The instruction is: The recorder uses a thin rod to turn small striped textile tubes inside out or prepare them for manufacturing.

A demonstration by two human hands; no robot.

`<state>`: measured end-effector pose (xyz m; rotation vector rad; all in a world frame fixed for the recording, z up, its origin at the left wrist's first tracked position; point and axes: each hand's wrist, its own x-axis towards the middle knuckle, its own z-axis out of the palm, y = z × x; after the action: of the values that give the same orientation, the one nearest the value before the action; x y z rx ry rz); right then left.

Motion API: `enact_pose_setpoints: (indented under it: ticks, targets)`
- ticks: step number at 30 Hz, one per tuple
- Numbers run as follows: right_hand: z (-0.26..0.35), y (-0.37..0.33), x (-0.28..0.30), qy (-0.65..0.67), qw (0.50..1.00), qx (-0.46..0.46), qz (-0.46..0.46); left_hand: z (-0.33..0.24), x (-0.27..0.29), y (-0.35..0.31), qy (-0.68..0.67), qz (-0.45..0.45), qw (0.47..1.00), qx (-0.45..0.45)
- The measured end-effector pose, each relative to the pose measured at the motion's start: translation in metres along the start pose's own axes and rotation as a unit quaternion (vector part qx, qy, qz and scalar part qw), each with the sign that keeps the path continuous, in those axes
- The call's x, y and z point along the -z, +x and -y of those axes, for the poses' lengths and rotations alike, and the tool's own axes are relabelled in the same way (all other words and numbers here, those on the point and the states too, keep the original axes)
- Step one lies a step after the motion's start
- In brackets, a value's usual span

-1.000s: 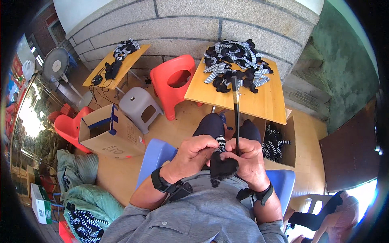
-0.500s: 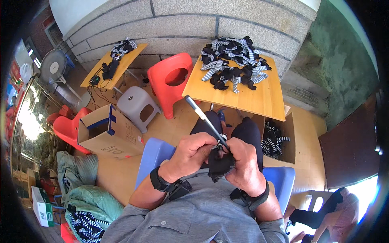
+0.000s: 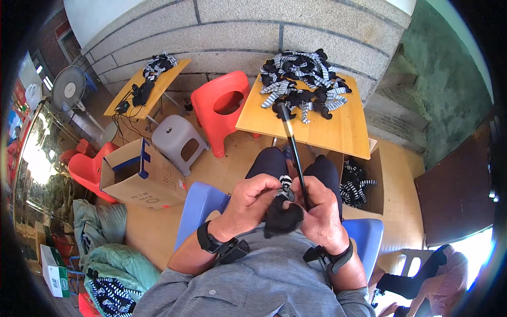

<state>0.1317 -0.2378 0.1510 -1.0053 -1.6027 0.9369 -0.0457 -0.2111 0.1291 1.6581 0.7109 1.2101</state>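
Note:
My left hand (image 3: 248, 206) is closed, its thumb and fingers pinching a black sock (image 3: 283, 215) with a striped black-and-white part. My right hand (image 3: 322, 211) is closed around the lower part of a thin black rod (image 3: 293, 145) and rests against the sock's other side. The rod points up and away, its pale-banded tip overlapping the near table edge in view. Where its lower end meets the sock is hidden by my fingers. The sock hangs bunched over my lap, its black end toward my shirt.
A wooden table (image 3: 338, 138) ahead carries a heap of striped socks (image 3: 301, 74). Below its right side stands a carton (image 3: 376, 182) of socks. To the left are a red chair (image 3: 219, 108), a grey stool (image 3: 177, 138), an open carton (image 3: 140, 177) and a green sack (image 3: 124, 259). Another person (image 3: 438, 277) sits at lower right.
The rod has swung from leaning left to nearly upright, its tip moving right. The sock has shifted slightly, showing more of its striped part. Both hands stay in place.

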Motion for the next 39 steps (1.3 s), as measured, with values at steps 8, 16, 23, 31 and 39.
enact_pose_setpoints:
  ticks: [8, 16, 23, 31, 39]
  targets:
    - [0.002, 0.008, 0.002, -0.055, 0.997, -0.044, 0.012, 0.009, 0.003, 0.004, 0.1, 0.01, 0.989, -0.106]
    - [-0.007, 0.004, 0.001, -0.112, 0.992, 0.062, 0.007, 0.007, 0.002, 0.005, 0.104, 0.014, 0.986, -0.128]
    - [-0.009, 0.007, -0.003, -0.198, 0.967, 0.158, -0.009, 0.0, 0.002, 0.003, 0.081, -0.005, 0.994, -0.066]
    - [-0.014, 0.012, -0.002, -0.204, 0.967, 0.152, -0.032, 0.005, 0.001, -0.001, 0.041, -0.004, 0.999, 0.0]
    - [-0.011, 0.009, -0.003, -0.178, 0.974, 0.133, -0.045, 0.006, 0.003, 0.003, -0.055, 0.04, 0.996, 0.06]
